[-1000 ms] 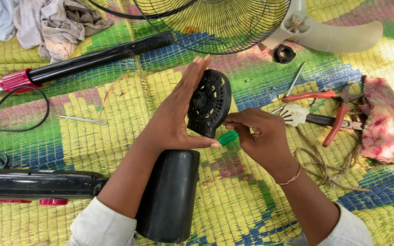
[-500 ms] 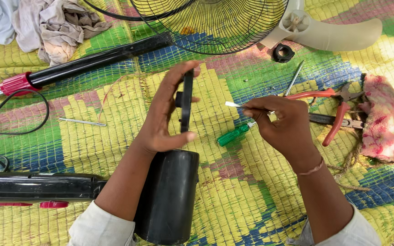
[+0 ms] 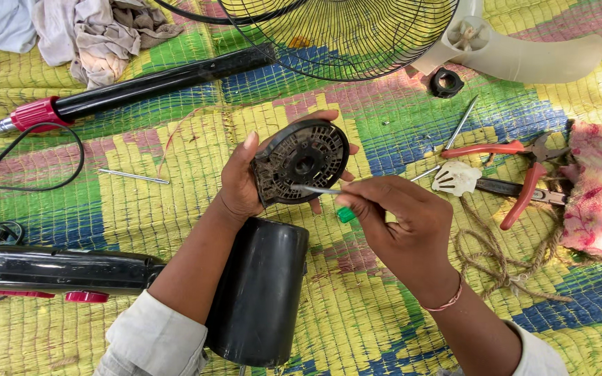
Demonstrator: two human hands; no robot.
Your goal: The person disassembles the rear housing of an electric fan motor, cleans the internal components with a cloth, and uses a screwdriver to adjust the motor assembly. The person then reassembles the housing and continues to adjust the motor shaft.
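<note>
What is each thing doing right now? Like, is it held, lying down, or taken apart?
Round black vented cover: held up, tilted, in the left hand.
Green-handled screwdriver: held by the right hand, tip on the cover.
Black cylinder housing: lying on the mat.
Orange-handled pliers: lying, handles apart.
Wire fan guard: detached, lying on the mat.
Cream fan blade: off, lying on the mat.

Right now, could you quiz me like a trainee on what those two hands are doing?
1. True or false: the left hand holds the round black vented cover above the mat.
2. The right hand holds which tool? A) orange-handled pliers B) green-handled screwdriver C) hammer
3. What stands below the cover, against the left forearm?

Key: 1 true. 2 B. 3 the black cylindrical housing.
</note>
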